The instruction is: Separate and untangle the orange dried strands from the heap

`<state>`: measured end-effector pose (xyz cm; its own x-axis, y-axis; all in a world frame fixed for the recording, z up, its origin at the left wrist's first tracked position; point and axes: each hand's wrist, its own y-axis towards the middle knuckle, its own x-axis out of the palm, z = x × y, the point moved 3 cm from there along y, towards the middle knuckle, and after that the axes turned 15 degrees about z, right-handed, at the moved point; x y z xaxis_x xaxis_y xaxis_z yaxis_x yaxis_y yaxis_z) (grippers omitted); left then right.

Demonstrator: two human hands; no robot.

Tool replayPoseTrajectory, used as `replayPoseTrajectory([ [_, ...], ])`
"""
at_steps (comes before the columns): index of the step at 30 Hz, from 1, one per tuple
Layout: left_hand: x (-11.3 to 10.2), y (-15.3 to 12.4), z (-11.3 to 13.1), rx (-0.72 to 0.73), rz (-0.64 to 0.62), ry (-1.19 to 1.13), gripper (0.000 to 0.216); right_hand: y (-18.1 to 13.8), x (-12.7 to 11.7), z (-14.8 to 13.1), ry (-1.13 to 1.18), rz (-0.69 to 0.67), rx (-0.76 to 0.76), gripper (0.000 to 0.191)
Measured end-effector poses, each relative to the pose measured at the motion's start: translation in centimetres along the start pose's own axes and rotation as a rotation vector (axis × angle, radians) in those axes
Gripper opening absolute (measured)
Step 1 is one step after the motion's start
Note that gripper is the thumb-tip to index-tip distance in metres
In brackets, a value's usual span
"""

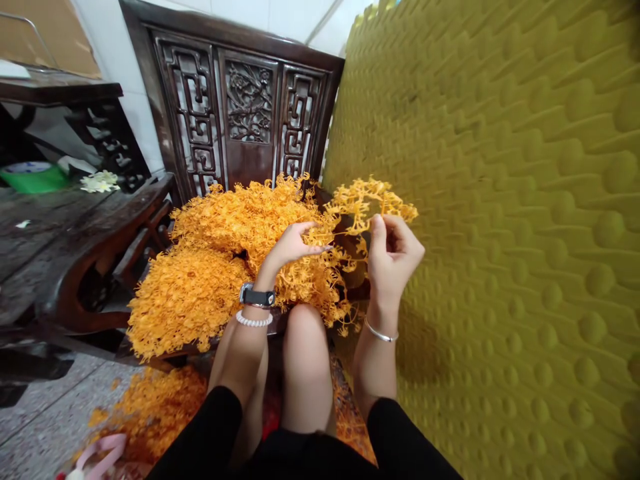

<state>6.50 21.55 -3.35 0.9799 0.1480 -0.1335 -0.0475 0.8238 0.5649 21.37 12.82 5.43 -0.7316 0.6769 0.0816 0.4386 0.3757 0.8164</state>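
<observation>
A flat sprig of orange plastic branchlets (370, 199) is held up between both hands. My right hand (393, 257) pinches its lower right part, thumb up against the sprig. My left hand (295, 243) grips its left end with curled fingers; that wrist wears a dark watch and a bead bracelet. Behind and below the hands lies a large heap of the same orange sprigs (220, 267) on a dark wooden seat. My bare knee (306, 333) rises between the forearms.
A big yellow foam sheet with round bumps (525, 233) stands close on the right. A carved dark wooden chair back (240, 113) is behind the heap. More orange sprigs (150, 407) lie on the floor at left, and a dark table (60, 227) holds a green tape roll (33, 177).
</observation>
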Motion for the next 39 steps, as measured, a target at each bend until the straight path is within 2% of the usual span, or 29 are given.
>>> replayPoseTrajectory([
  [3,0.1,1.0,-0.8,0.115,0.105,-0.014,0.035,-1.3,-0.9,-1.7,-0.029,-0.106,0.033,0.018],
  [6,0.0,1.5,-1.5,0.159,0.204,0.010,0.023,-2.2,-1.6,-2.1,-0.041,-0.136,0.077,0.016],
  [9,0.0,1.5,-1.4,0.189,0.235,0.032,0.023,-2.0,-2.1,-1.8,-0.031,-0.048,0.089,0.016],
  [13,0.3,0.9,-1.3,0.183,0.206,0.033,0.031,0.0,-2.7,-2.1,0.007,0.177,0.040,0.017],
  [15,0.5,0.7,-1.5,0.155,0.191,0.014,0.032,1.1,-2.9,-2.7,0.029,0.245,0.002,0.016],
  [22,0.4,0.8,-1.8,0.123,0.262,-0.038,0.024,2.5,-3.1,-4.9,0.030,0.297,-0.079,0.013],
  [25,0.8,1.0,-2.0,0.102,0.278,-0.048,0.030,2.3,-3.0,-5.3,0.019,0.331,-0.101,0.013],
  [28,1.6,1.2,-2.3,0.061,0.253,-0.082,0.039,2.6,-2.6,-5.1,0.028,0.388,-0.127,0.015],
  [30,2.0,1.1,-2.5,0.026,0.182,-0.131,0.046,3.4,-2.3,-4.7,0.043,0.423,-0.160,0.016],
  [33,2.1,0.5,-2.7,-0.032,0.023,-0.240,0.064,5.5,-1.7,-3.9,0.070,0.367,-0.191,0.016],
  [36,1.6,-0.2,-1.8,-0.076,-0.085,-0.353,0.088,7.5,-0.9,-3.2,0.141,0.198,-0.177,0.018],
  [37,1.4,-0.3,-1.0,-0.073,-0.111,-0.387,0.090,7.9,-0.6,-3.0,0.173,0.131,-0.167,0.020],
  [39,1.2,-0.6,1.0,-0.034,-0.136,-0.477,0.080,8.1,0.3,-2.5,0.220,-0.025,-0.127,0.022],
])
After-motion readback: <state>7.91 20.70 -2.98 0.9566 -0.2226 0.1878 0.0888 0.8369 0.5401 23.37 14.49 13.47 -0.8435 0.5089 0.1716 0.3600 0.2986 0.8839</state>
